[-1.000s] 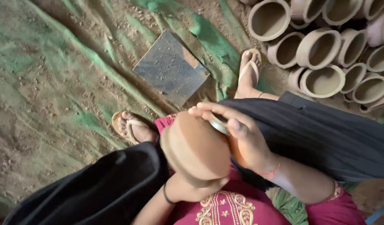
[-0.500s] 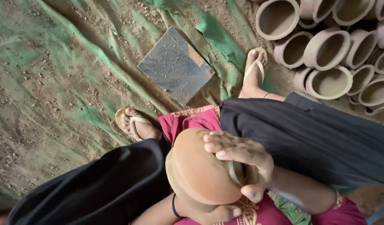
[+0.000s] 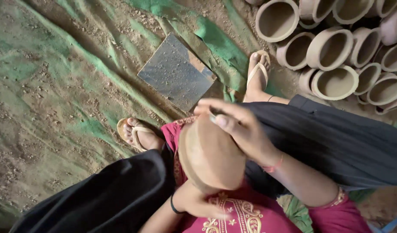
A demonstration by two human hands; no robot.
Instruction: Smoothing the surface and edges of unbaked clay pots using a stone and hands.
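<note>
Down in the lap, a rounded, unfired brown clay pot (image 3: 211, 157) rests between the knees, its domed underside turned up toward the camera, seemingly so the surface can be worked. The left hand (image 3: 198, 203) sits beneath it, mostly hidden; it appears to cup the pot from below, though how its fingers close cannot be told. The right hand (image 3: 235, 125) lies over the pot's upper edge, fingers curled around a small pale tool (image 3: 212, 117) pressed to the clay. Beyond the hands lies a flat grey square slab (image 3: 177, 73) on a dusty green tarpaulin (image 3: 56, 86), and past the right hand a stack of open-mouthed clay pots (image 3: 332, 47) lies on its sides. Against half a second ago, the right hand has climbed from the pot's near side to its far rim, and the pot has tilted to show more of its flank.
</note>
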